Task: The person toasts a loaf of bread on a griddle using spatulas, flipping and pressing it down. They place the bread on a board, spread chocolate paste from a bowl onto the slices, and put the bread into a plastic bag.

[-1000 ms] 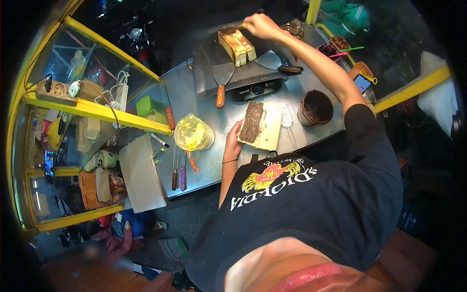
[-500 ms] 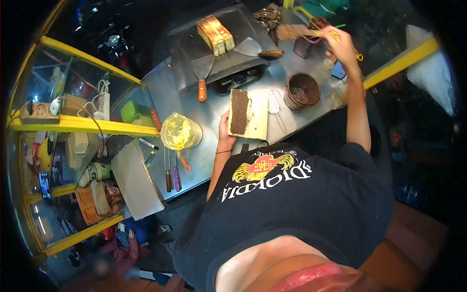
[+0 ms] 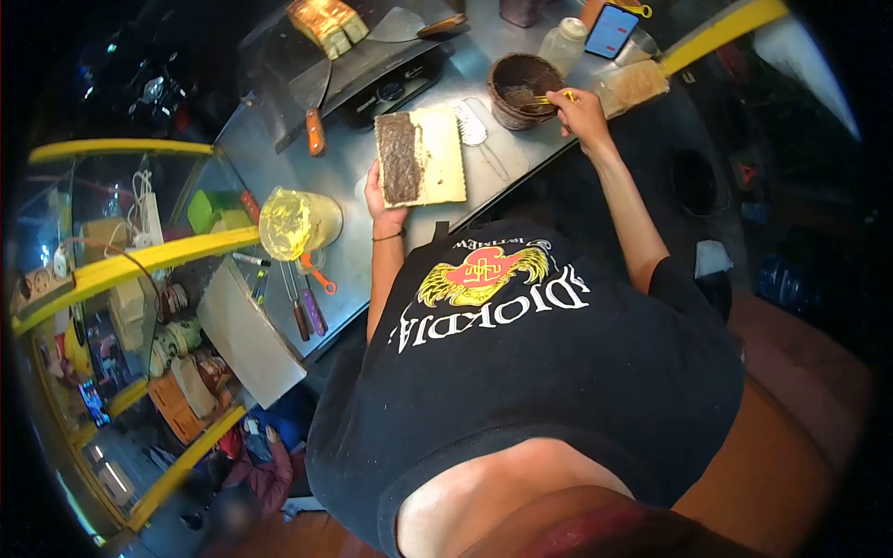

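Observation:
My left hand (image 3: pixel 375 193) grips a thick slab of bread (image 3: pixel 443 156) by its left edge, tilted up over the counter. Dark brown spread (image 3: pixel 402 158) covers the bread's left half, while the right half is pale with a few brown marks. Pinched in my right hand (image 3: pixel 582 119) is a yellow-handled utensil (image 3: pixel 543 99), its head down inside a brown-smeared tub (image 3: pixel 512 115); I cannot tell what kind of head it has. Between bread and tub lies a white perforated utensil (image 3: pixel 473 126) with a wire handle.
A toasted loaf (image 3: pixel 327 26) sits on the griddle at the back, near a scraper with an orange handle (image 3: pixel 315 133). Left of the bread stands a tub of yellow spread (image 3: pixel 299 223). Beyond the brown tub are a clear jar (image 3: pixel 564 45) and a phone (image 3: pixel 613 31). Yellow-framed glass shelving (image 3: pixel 167 247) borders the left.
My right hand has come down from the far right of the counter to the brown tub, with the yellow-handled utensil now in it. The view has shifted; my left hand still holds the bread.

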`<state>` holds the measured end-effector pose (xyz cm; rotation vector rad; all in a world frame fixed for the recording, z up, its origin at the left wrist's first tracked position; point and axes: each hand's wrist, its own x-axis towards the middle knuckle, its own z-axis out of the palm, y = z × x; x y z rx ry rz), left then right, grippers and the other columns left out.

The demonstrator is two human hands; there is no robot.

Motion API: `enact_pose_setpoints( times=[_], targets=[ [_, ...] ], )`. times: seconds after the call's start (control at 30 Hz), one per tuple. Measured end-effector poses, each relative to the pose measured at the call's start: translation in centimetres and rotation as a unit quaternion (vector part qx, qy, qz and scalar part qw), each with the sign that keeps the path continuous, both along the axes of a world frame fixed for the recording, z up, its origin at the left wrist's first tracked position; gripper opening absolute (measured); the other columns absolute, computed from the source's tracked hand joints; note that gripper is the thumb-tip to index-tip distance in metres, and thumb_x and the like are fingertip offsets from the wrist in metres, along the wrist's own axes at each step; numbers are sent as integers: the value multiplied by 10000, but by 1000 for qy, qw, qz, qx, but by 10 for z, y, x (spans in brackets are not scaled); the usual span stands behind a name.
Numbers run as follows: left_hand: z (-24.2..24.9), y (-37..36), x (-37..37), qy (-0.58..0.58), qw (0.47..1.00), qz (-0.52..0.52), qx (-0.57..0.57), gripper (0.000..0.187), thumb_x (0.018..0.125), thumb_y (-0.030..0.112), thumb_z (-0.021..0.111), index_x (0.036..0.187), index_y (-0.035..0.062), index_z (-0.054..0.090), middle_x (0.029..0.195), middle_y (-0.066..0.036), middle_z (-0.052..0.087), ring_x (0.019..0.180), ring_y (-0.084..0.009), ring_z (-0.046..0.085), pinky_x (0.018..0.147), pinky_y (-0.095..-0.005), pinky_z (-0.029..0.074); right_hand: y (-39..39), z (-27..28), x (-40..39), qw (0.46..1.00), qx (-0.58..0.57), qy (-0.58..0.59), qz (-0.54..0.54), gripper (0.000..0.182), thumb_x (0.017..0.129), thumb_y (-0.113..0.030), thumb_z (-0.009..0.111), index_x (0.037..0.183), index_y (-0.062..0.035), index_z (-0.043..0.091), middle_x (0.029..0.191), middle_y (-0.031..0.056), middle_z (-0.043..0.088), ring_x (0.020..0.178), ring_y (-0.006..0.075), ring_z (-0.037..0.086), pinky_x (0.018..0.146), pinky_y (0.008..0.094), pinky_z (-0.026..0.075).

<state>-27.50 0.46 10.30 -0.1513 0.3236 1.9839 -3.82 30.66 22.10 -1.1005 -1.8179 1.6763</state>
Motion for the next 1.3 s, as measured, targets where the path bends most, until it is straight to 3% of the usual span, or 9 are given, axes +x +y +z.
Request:
enact_pose_setpoints(
  times=[0.07,0.17,0.5,0.57,0.83,1.03,1.1,1.2,1.3],
  targets=[
    [13,1,6,13,1000,-8,14,456,1004,318,359,1270,0,551,1261,-175,606,1142,-335,586,1029,-472,432,5,1,6,985,-157,55,-49,224,895,-212,658,753,-53,589,534,-45,436,402,61,371,414,252,383],
    [26,3,11,90,993,15,-81,443,1016,326,354,1275,15,534,1263,-150,603,1120,-302,595,1007,-445,448,8,2,10,973,-198,94,-66,214,888,-215,670,773,-71,561,539,-52,427,392,59,330,455,264,391],
    [22,1,28,53,994,80,-58,431,1012,313,359,1245,11,558,1244,-154,616,1125,-317,592,1019,-473,438,30,-19,37,931,-308,195,-5,174,926,-223,644,862,-92,548,578,-60,403,418,50,318,536,265,400],
    [28,1,33,47,990,107,-85,430,1010,314,364,1245,10,558,1245,-157,615,1120,-314,596,1012,-471,445,31,-24,41,911,-356,210,-4,136,976,-212,575,898,-106,543,571,-71,358,425,36,305,503,235,319],
    [12,-14,19,126,986,93,-57,399,1004,280,412,1256,7,560,1231,-159,627,1095,-317,617,987,-449,478,25,-32,64,866,-407,211,201,208,985,-195,549,1136,-52,547,611,-31,440,451,57,375,498,237,393],
    [18,-11,25,66,993,75,-62,431,1014,314,389,1269,0,541,1240,-173,615,1111,-322,604,1000,-459,460,-56,-33,45,925,-200,91,310,242,983,-178,548,1147,-20,631,644,-34,494,489,35,439,464,202,420],
    [16,-11,26,64,995,64,-37,430,1016,316,381,1268,6,542,1242,-169,615,1118,-323,600,1006,-461,454,-94,-39,29,950,39,114,288,222,939,-137,590,1104,-2,648,653,61,573,544,116,534,497,294,450],
    [21,1,24,65,992,77,-72,427,1022,316,356,1267,21,544,1239,-157,617,1123,-322,594,1012,-470,445,-127,-45,31,860,330,171,351,254,859,-65,628,1102,4,652,725,165,611,625,290,621,580,401,480],
    [21,0,23,52,997,42,-44,429,1021,320,348,1270,26,538,1220,-154,625,1098,-319,604,998,-467,454,-146,-18,50,883,306,128,332,226,851,-40,640,1066,25,665,765,167,634,656,317,635,608,390,506]
  ],
)
